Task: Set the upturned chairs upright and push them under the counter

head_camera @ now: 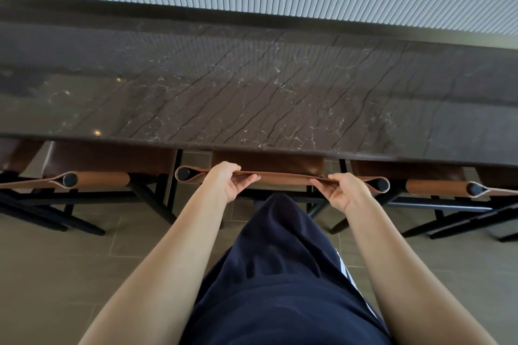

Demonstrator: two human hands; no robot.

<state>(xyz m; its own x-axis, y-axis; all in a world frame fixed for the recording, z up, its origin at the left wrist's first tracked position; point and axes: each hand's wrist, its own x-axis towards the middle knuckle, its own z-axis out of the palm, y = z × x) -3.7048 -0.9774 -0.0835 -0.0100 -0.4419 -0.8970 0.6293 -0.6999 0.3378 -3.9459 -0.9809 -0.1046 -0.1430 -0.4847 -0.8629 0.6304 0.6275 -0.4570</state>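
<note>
Chair (283, 176) in the middle, upright, held by both hands at the edge of the dark marble surface (252, 87).

Three chairs show fully enough to count, all upright in a row along the surface's near edge: the middle chair, one to its left (92, 179) and one to its right (437, 186); a sliver of brown at the far left edge may be a fourth, but I cannot tell. Each has a tan leather back sling wrapped over black round posts and a black frame standing on the tiled floor (70, 260). The seat of the middle chair lies partly under the surface's overhang. The left hand (227, 180) and right hand (346, 190) each have a closed grip on the top edge of the middle chair's sling, fingers curled under and thumbs on top, one near each post. Two bare forearms reach forward past dark blue clothing (280, 274).
</note>
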